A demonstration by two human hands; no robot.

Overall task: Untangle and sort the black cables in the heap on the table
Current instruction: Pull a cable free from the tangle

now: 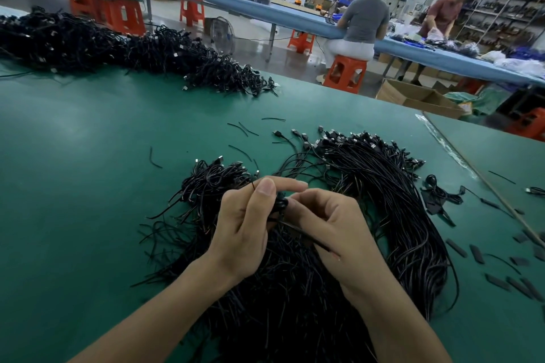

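A tangled heap of black cables (283, 283) lies on the green table (88, 186) right under my hands. To its right, a straighter bundle of cables (392, 186) curves toward me, its plugs lined up at the far end. My left hand (247, 224) and my right hand (327, 221) meet above the heap and both pinch a small knotted black cable (280, 204). A thin strand of that cable runs down across my right palm.
A long second heap of black cables (118, 50) stretches across the far left of the table. Short cut wire pieces (243, 128) and flat black strips (477, 253) are scattered around. A table seam (460, 156) runs at right. Two people work at a blue bench behind.
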